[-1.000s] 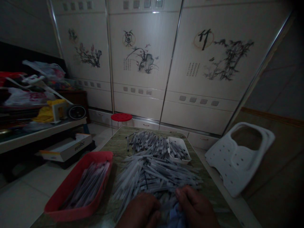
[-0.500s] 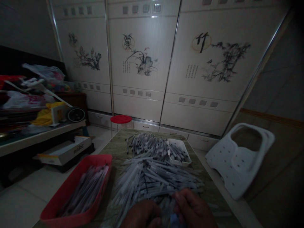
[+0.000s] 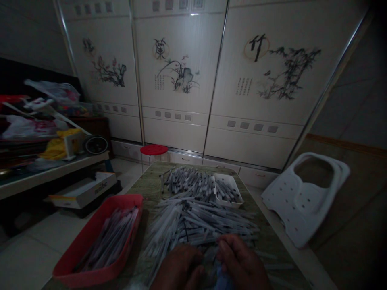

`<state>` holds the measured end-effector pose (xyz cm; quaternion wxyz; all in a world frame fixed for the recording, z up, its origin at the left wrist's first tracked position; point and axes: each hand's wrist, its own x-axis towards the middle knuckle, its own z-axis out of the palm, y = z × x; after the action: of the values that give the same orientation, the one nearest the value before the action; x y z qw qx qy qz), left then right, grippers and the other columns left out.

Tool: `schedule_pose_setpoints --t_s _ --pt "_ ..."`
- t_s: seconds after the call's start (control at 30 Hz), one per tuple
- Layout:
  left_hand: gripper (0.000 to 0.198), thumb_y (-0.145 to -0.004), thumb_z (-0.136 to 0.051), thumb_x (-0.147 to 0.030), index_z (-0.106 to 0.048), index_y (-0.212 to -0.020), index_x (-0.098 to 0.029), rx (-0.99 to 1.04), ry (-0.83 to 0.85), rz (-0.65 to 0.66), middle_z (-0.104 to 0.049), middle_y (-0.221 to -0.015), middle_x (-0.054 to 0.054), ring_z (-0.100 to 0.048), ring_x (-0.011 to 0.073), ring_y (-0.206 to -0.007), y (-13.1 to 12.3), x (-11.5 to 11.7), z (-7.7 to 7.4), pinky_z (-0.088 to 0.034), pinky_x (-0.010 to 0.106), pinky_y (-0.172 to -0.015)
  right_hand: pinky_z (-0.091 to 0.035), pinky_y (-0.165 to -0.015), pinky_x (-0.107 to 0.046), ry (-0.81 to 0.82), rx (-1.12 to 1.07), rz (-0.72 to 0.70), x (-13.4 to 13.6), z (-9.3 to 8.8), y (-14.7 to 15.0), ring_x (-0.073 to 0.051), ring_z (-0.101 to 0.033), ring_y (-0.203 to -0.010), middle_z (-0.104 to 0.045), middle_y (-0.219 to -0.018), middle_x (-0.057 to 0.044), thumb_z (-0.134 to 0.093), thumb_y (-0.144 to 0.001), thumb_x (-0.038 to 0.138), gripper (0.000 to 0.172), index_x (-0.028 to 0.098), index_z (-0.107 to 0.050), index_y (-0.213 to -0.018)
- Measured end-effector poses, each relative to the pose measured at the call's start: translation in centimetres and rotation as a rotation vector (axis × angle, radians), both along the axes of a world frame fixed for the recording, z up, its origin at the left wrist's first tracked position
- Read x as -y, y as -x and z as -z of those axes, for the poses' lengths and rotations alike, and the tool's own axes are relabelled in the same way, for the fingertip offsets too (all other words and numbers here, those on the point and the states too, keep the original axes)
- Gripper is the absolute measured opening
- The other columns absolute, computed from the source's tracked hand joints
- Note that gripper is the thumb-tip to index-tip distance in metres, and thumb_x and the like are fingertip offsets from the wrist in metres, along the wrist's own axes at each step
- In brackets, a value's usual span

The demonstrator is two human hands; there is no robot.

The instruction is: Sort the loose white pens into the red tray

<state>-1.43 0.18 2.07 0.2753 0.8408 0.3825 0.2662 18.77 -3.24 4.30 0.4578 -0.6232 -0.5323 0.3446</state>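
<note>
Doors [image 3: 178, 121] painted with ink plants are seen across the far wall, their tops cut off by the frame. Much of the dim room is hard to make out, and the right edge is lost in shadow. A table [image 3: 151, 185] is set before the doors, its near edge hidden under the hands and cut off below. A shelf [image 3: 54, 167] at the left is heaped with bags and clutter that cannot be told apart in the gloom. A white seat [image 3: 302, 209] is propped tilted just right of the table. A red tray [image 3: 86, 237] filled with grey sticks is laid at the table's left edge. A pile [image 3: 196, 221] of loose grey sticks is spread over the table's middle, too small and blurred to be identified further. A box [image 3: 84, 191] is left on the floor under the shelf. A white tray [image 3: 231, 204] holding more sticks is placed behind the pile, and a red stool [image 3: 154, 150] is partly hidden behind the table. The left hand [image 3: 178, 268] and right hand [image 3: 238, 262] are cut off at the wrists; both are curled, fingers pressed onto the pile's near edge, which lies just ahead of and under them. A blue scrap [image 3: 222, 280] is glimpsed between the hands. Whether anything is gripped cannot be told.
</note>
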Motion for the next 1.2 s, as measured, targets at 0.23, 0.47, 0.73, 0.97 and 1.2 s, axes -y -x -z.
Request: schedule_pose_setpoints --t_s 0.23,0.47,0.73,0.97,1.2 --pt "0.025 -0.098 -0.056 -0.036 -0.067 -0.117 -0.023 0.131 0.078 -0.081 -0.075 -0.108 0.009 -0.068 0.0226 -0.097 -0.1 0.2 -0.5 -0.053 0.033 -0.087 -0.042 -0.059 -0.028 0.019 -0.092 0.095 0.1 -0.6 -0.9 -0.017 -0.057 -0.06 -0.061 -0.063 0.003 -0.05 -0.091 0.072 0.053 0.022 -0.066 -0.087" --pt "0.016 -0.093 -0.051 -0.017 -0.066 -0.094 -0.023 -0.128 -0.022 -0.212 -0.07 -0.097 0.008 -0.062 0.0242 -0.093 -0.1 0.0 -1.2 -0.047 0.035 -0.081 -0.044 -0.058 -0.03 0.016 -0.117 0.382 0.7 -2.6 -4.6 -0.019 -0.058 -0.063 -0.069 -0.073 0.0 -0.058 -0.087 0.072 0.05 0.023 -0.066 -0.094" --pt "0.011 -0.086 -0.06 -0.018 -0.07 -0.087 -0.023 -0.436 -0.03 -0.217 -0.068 -0.106 0.008 -0.057 0.0288 -0.101 -2.6 0.4 0.0 -0.039 0.041 -0.086 -0.045 -0.056 -0.028 -0.01 -0.132 0.402 0.9 -2.4 -6.2 -0.019 -0.059 -0.064 -0.069 -0.073 -0.001 -0.059 -0.086 0.073 0.052 0.022 -0.066 -0.095" --pt "0.008 -0.087 -0.064 -0.025 -0.072 -0.088 -0.022 -0.491 -0.007 -0.219 -0.067 -0.109 0.01 -0.057 0.031 -0.104 -3.3 0.0 0.6 -0.039 0.043 -0.087 -0.047 -0.056 -0.027 -0.002 -0.121 0.403 1.0 -2.3 -6.5 -0.018 -0.059 -0.065 -0.071 -0.077 -0.002 -0.058 -0.087 0.071 0.05 0.022 -0.066 -0.096" --pt "0.021 -0.093 -0.053 -0.019 -0.074 -0.092 -0.021 -0.544 -0.045 -0.245 -0.07 -0.108 0.012 -0.06 0.0303 -0.103 -3.3 0.4 -0.3 -0.041 0.044 -0.089 -0.048 -0.056 -0.027 -0.024 -0.081 0.428 1.1 -2.7 -6.8 -0.019 -0.06 -0.062 -0.071 -0.072 -0.003 -0.061 -0.085 0.07 0.051 0.02 -0.069 -0.092"
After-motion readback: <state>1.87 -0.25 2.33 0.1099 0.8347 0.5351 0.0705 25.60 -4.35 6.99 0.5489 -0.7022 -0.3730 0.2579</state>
